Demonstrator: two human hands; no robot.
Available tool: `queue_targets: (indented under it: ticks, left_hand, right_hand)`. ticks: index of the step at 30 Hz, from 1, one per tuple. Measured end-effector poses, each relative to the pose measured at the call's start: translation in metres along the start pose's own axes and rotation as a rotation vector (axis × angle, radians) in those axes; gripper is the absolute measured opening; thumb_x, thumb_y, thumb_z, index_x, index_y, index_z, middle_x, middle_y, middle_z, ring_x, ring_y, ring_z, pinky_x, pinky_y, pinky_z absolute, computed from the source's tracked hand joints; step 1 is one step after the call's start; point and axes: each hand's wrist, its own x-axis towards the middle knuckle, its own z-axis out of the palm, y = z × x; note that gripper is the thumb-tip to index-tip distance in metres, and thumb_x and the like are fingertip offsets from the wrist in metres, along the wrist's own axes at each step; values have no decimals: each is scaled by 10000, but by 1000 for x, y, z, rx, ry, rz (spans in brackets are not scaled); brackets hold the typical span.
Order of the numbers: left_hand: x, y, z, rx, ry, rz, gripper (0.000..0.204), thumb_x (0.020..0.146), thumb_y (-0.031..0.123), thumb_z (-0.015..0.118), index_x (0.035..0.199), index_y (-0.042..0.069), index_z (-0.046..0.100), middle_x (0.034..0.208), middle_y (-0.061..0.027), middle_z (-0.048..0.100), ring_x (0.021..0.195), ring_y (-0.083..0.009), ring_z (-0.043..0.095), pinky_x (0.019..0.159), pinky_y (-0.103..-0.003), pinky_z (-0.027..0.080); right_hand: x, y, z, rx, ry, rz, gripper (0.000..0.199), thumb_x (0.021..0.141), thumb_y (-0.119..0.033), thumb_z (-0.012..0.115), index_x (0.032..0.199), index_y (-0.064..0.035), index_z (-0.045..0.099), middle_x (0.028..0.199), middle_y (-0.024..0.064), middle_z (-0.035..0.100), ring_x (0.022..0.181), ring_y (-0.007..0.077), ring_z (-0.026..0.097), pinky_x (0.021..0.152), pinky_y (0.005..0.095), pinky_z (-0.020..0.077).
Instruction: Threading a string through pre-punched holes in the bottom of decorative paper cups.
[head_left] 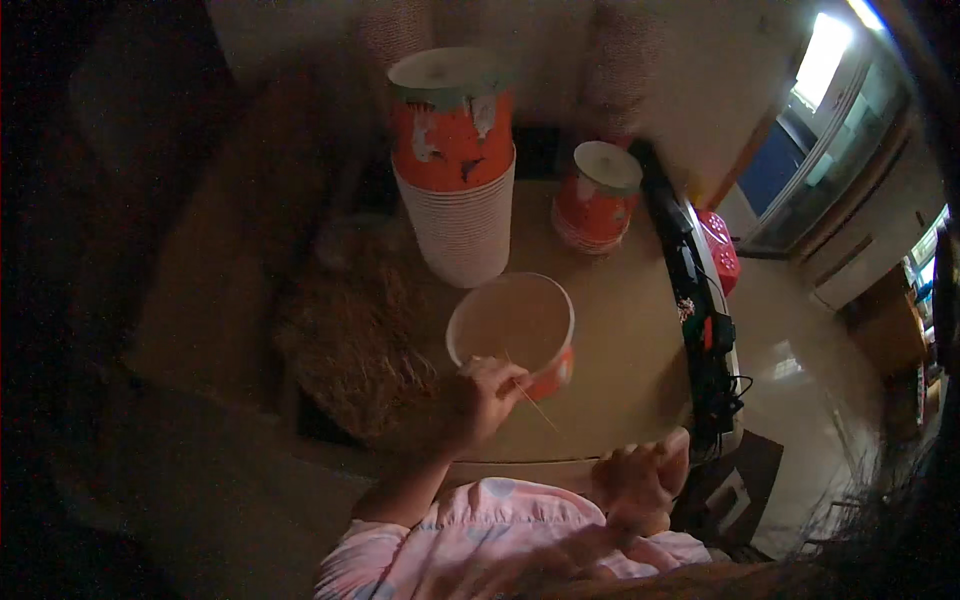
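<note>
My left hand is closed in a pinch on a thin pale strand, which slants down to the right. That hand rests at the near rim of an open paper tub, white inside and orange outside. To the right, at the table's near edge, my right hand is slightly blurred with its fingers curled in; whatever it may hold is hidden. Left of the tub lies a bushy heap of brown, straw-like strands.
A tall stack of upturned paper tubs stands behind the open one. A shorter stack is at the back right of the table. Black devices and cables line the right edge. A red plastic item is beyond.
</note>
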Motion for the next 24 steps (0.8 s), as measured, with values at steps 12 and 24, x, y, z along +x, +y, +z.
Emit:
queue_targets:
  ticks: [12,24]
  left_hand:
    - [7,-1,3,-274,108,-66,159,774,84,634,920,20,629,788,-126,619,749,-279,612,659,-334,484]
    - [6,9,1,-260,-43,-21,192,781,30,618,971,5,624,877,-115,609,786,-220,600,668,-292,480]
  right_hand:
    - [21,61,-72,-719,257,382,115,874,-91,565,828,14,560,747,55,607,690,113,564,627,255,457]
    - [27,77,-82,-605,325,326,92,851,-46,580,905,26,559,862,99,630,786,161,618,729,279,501]
